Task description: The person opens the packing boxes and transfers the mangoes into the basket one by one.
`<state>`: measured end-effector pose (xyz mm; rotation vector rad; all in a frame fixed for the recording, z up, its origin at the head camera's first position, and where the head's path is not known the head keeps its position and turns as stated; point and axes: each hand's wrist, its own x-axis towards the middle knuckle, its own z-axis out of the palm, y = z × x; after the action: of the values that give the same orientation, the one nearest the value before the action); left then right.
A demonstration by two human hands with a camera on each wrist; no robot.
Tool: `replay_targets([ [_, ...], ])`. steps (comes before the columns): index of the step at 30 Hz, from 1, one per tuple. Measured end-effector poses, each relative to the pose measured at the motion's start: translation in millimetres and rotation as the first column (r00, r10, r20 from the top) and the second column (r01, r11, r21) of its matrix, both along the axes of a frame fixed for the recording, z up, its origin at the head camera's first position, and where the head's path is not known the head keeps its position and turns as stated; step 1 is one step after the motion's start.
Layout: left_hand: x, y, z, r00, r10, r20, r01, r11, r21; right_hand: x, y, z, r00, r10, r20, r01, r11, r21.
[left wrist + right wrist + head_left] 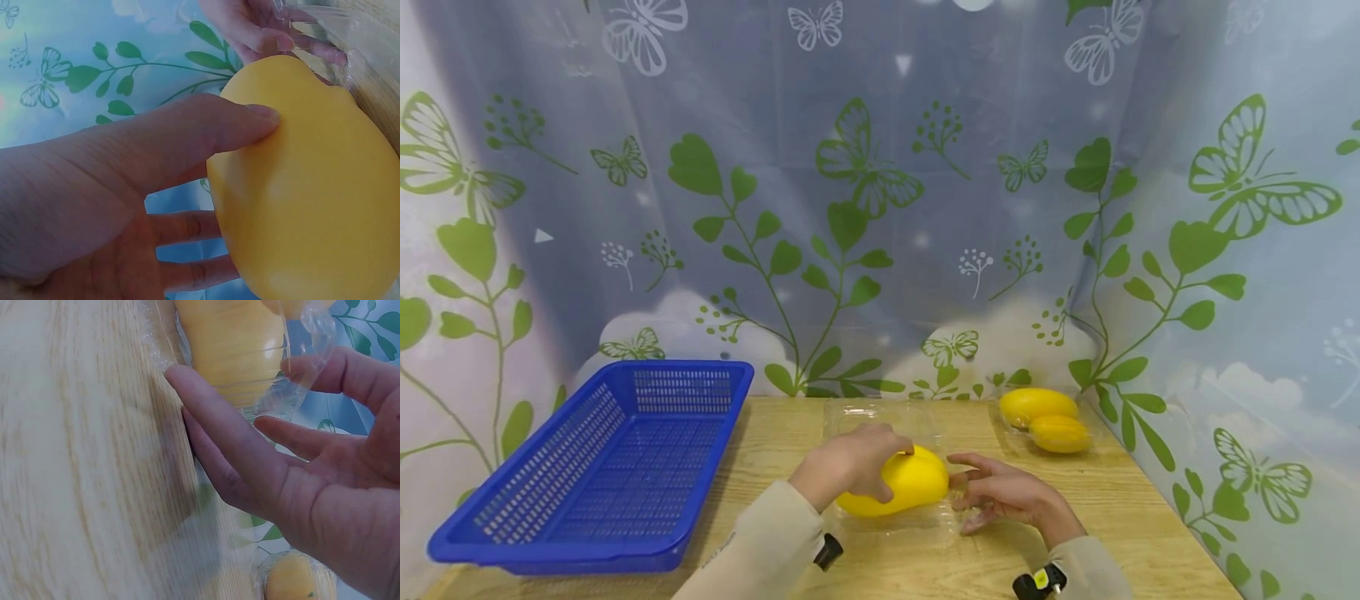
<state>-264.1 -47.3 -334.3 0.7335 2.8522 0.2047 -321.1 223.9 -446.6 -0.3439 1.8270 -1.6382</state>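
Clock bearings are taken in the head view, with the yellow fruit [919, 483] as the dial's center. On my remote feed, the fruit lies at the near middle of the wooden table [955, 573], over a clear plastic container [859, 418]; I cannot tell whether it touches the container's base. The person's left hand [853, 461], reaching in from 8 o'clock, grasps the fruit, its thumb against the near side and its fingers over the far side. The right hand [1011, 492], at 3 o'clock, has a released grip: I see its fingers spread and fairly straight at the container's end, though I cannot tell how firmly they press the plastic. At 2 o'clock I note a clear pack of two yellow fruits [1036, 407], near the table's far edge. A blue basket [625, 552], of perforated plastic, stands well apart at 9 o'clock. Beyond the table, at 12 o'clock, hangs a curtain [880, 75] printed with butterflies and leafy stems.
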Motion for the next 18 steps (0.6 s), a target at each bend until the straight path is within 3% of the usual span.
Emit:
replay_targets([
  [18,-3.2,-9.2,0.2,1.000,0.017,-0.005,-0.017,0.999,0.027,-0.1,0.7,-0.1,1.000,0.012,0.010,-0.012,1.000,-0.015],
])
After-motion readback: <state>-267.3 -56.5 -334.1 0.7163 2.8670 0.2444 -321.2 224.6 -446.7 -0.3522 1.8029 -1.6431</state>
